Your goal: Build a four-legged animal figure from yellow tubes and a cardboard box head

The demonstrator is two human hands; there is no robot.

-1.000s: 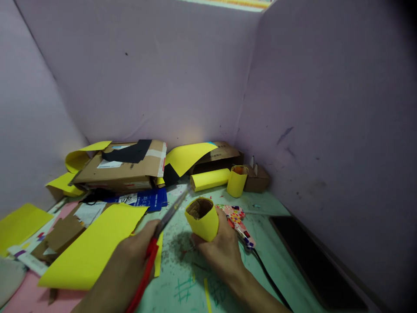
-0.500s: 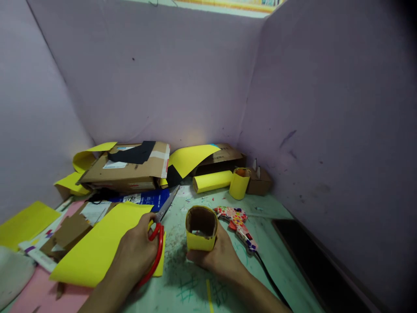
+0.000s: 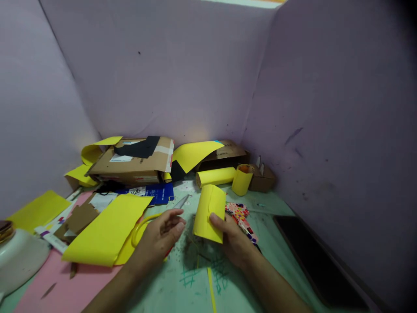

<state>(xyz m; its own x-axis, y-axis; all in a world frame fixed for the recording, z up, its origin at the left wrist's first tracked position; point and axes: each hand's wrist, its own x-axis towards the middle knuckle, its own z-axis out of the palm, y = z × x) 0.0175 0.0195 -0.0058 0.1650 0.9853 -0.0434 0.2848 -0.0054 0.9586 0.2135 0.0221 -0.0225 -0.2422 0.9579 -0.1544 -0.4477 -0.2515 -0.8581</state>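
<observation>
My right hand [image 3: 236,239] grips a short cardboard tube wrapped in yellow paper [image 3: 208,211], thumb pressed on its side near a raised seam. The tube is held above the table and its openings face away from view. My left hand [image 3: 163,232], fingers loosely curled and apart, holds nothing and hovers left of the tube. Partly hidden behind it lie the scissors [image 3: 181,202], with a yellow-lined handle loop and the blade tip showing. Beside them a folded yellow sheet [image 3: 107,234] rests on pink paper. The floral glue gun [image 3: 239,211] is half covered by my right hand.
At the back stand a flat cardboard box [image 3: 133,163], a yellow roll [image 3: 216,176], another yellow tube [image 3: 243,180] and a small brown box [image 3: 262,178]. A dark flat panel [image 3: 312,256] lies right. A white rounded object [image 3: 24,256] sits left. Purple walls enclose the table.
My left hand has let go of the scissors, which now lie on the table. My right hand has raised and turned the tube, so its side shows instead of its opening.
</observation>
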